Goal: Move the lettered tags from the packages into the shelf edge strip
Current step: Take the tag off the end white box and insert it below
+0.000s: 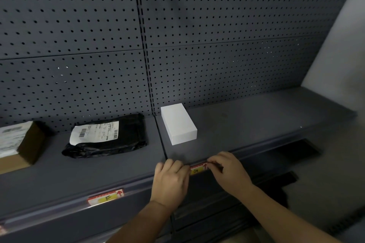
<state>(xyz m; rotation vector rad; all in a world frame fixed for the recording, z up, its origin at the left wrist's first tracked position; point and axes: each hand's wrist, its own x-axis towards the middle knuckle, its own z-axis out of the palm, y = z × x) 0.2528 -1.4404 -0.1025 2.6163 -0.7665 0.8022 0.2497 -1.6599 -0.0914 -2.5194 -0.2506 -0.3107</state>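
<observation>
Both hands meet at the near edge of a dark grey shelf [256, 116], each grip pinching one end of a small yellow-and-red tag marked G [197, 170]. Seen from the head camera, the left hand [170, 179] curls its fingers over the tag's left end, and the right hand [227, 169] pinches the right end between thumb and fingertips, beside a red arrow printed there. This tag sits along the shelf edge strip [262, 156], the narrow channel running across the shelf's front lip; whether it is fully seated cannot be told.

Just beyond the hands, a plain white box [178, 123] lies flat on the shelf, apart from the tag. To its left lies a black plastic mailer [110, 140] with a white shipping label stuck on top. Further left, partly cut off by the picture's edge, stands a brown cardboard box [21, 144], also labelled.

A second tag, marked F [106, 197], with the same yellow panel and red arrow, already rests in the edge strip on the left section, near the mailer. Behind everything rises a grey pegboard back wall [79, 25] dotted with holes. Lighting is dim.
</observation>
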